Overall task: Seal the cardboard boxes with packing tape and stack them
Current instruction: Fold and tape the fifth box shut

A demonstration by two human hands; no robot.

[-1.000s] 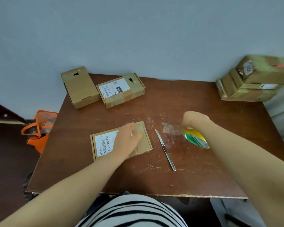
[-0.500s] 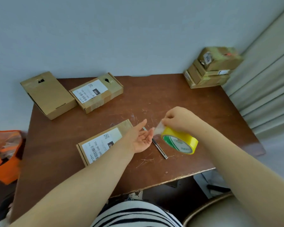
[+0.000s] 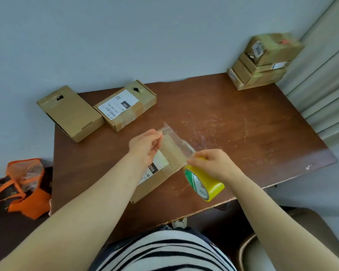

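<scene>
L hand (image 3: 145,145) grip is pinching the clear tape strip (image 3: 176,138) end; R hand (image 3: 213,165) is gripping the yellow tape roll (image 3: 203,181), stretching tape above the labelled box (image 3: 160,173) lying near-centre on desk (image 3: 243,133); sealed stack (image 3: 262,61) sitting far right.

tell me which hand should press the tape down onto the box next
Left. The left hand pinches the free end of the clear tape strip above the near box, so it can lower it. The right hand is busy gripping the yellow roll.

Person wears a black-and-white horizontally striped knit top (image 3: 164,251). Both forearms are bare, without sleeves; left hand (image 3: 145,146) and right hand (image 3: 213,165) ungloved.
</scene>
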